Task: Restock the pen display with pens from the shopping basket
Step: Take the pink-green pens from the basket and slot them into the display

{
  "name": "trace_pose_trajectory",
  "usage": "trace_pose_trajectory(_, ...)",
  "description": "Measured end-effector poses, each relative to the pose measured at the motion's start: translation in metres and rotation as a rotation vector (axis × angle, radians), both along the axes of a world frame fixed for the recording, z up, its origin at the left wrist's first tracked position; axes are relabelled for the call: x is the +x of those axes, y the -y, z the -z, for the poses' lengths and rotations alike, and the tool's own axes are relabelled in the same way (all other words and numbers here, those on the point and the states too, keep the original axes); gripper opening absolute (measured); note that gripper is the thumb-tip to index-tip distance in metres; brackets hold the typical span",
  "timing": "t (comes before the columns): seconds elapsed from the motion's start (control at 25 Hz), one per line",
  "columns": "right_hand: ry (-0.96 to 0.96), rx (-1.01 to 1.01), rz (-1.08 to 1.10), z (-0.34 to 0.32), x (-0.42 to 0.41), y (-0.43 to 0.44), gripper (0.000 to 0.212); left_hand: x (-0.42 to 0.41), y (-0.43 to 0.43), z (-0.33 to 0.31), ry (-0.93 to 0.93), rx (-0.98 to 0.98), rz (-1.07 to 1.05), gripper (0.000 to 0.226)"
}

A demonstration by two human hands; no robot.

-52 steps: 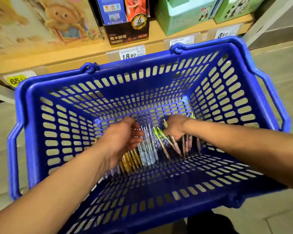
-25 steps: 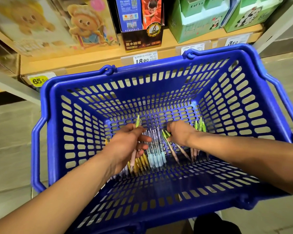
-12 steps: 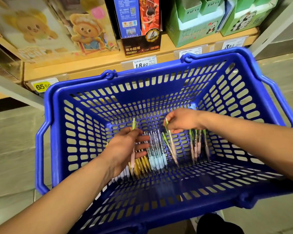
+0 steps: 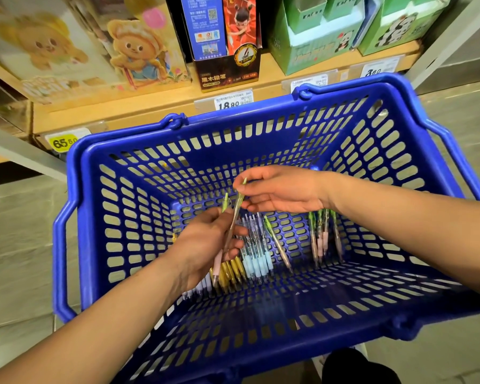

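Observation:
A blue slotted shopping basket (image 4: 139, 206) fills the view. On its floor lie several pens: a row with light blue grips (image 4: 257, 261), yellow ones (image 4: 234, 271), white ones (image 4: 200, 289), a lone green-topped pen (image 4: 277, 245) and a few green-and-pink pens (image 4: 320, 236) at the right. My left hand (image 4: 205, 242) is closed on a pink-grip pen (image 4: 219, 263) with a green top. My right hand (image 4: 283, 189) pinches the green top of a second pen (image 4: 234, 214) and holds it against the left hand's fingers.
Behind the basket runs a wooden shelf (image 4: 150, 106) with price tags, cartoon bear boxes (image 4: 133, 45), a dark pencil box (image 4: 227, 51) and green panda boxes (image 4: 316, 37). Grey tiled floor lies to the left and right. The basket's handles (image 4: 60, 261) hang down outside.
My right hand has lifted a pen off the basket floor and carried it left and up to my left hand. My left hand keeps hold of its pink-grip pen.

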State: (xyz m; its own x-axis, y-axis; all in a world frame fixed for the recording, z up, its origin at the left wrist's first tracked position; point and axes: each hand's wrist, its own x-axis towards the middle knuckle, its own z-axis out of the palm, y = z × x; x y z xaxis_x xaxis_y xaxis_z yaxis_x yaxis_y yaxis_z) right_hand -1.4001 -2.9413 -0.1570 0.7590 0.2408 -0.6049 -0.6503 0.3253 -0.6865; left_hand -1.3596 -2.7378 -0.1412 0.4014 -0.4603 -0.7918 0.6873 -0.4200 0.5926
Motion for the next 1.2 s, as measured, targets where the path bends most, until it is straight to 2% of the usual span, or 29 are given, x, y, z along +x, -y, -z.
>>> trace_pose_trajectory(0.16,-0.031,-0.171,0.017,0.004,-0.001,-0.009,0.036,0.001,0.000,0.003,0.038,0.004,0.008,0.027)
trace_pose_trajectory(0.4,-0.035,-0.276,-0.051,0.016,0.000,-0.009,0.020,0.002,0.000,-0.001,0.100,0.035,0.031,0.036)
trace_pose_trajectory(0.44,-0.052,-0.357,-0.096,0.020,-0.001,-0.004,0.019,0.002,0.000,-0.002,0.092,0.035,0.020,0.037)
trace_pose_trajectory(0.52,-0.070,-0.794,-0.376,0.034,-0.006,0.004,0.024,0.003,0.000,-0.005,0.068,0.021,0.008,0.036)
trace_pose_trajectory(0.6,-0.099,-1.168,-0.711,0.052,-0.014,-0.001,0.046,0.003,-0.002,-0.009,0.050,0.007,0.001,0.028)
trace_pose_trajectory(0.64,-0.114,-1.222,-0.769,0.061,-0.020,-0.007,0.056,0.004,-0.003,-0.010,0.042,0.002,-0.008,0.025)
trace_pose_trajectory(0.8,-0.052,-1.233,-0.678,0.086,-0.031,-0.021,0.072,0.006,-0.006,-0.012,0.021,0.009,-0.022,0.023)
trace_pose_trajectory(0.96,-0.132,-1.186,-0.568,0.093,-0.028,-0.022,0.079,0.006,-0.009,-0.013,0.004,0.003,-0.032,0.025)
trace_pose_trajectory(1.12,-0.149,-1.040,-0.457,0.070,-0.015,-0.002,0.051,0.007,-0.012,-0.013,0.000,-0.032,-0.028,0.022)
trace_pose_trajectory(1.2,-0.122,-0.777,-0.310,0.047,-0.007,0.011,0.041,0.007,-0.011,-0.011,0.022,-0.020,-0.059,0.024)
